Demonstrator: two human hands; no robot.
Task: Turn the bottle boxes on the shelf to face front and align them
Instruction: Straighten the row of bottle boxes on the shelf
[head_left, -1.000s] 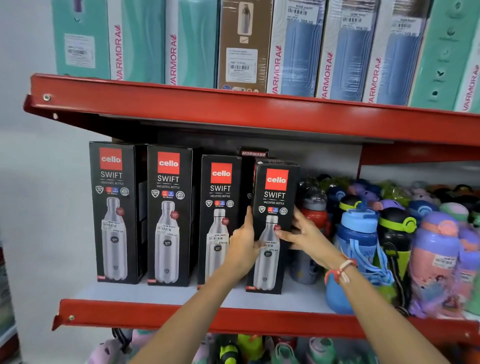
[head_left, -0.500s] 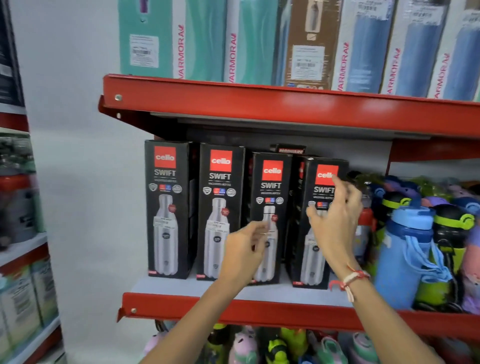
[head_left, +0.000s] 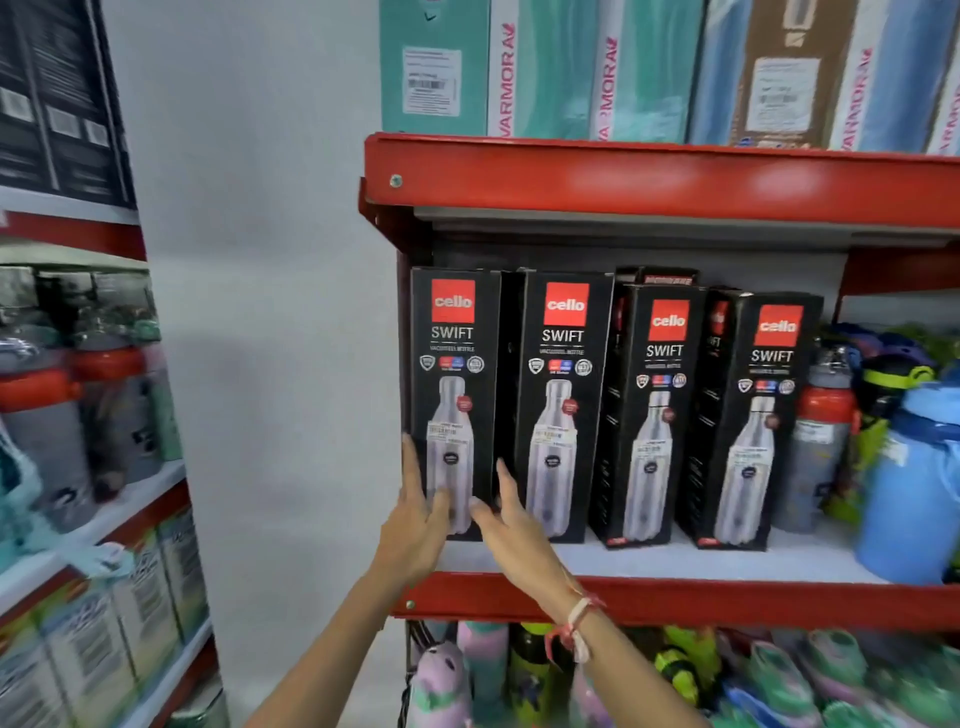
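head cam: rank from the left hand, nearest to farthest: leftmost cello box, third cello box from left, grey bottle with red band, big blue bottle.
From the left hand:
1. leftmost cello box, at the hand, shelf's left end.
2. third cello box, mid-row, right of the hand.
3. grey bottle with red band, just past the last box.
4. big blue bottle, far right.

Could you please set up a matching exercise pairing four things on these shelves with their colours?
Things:
1. Swift boxes
2. shelf edge
3. jug
4. bottle cap

Colours:
A. blue
B. black
C. red, on a grey bottle
D. red, with a screw at its left end

Pairs: 1-B, 2-D, 3-A, 4-C
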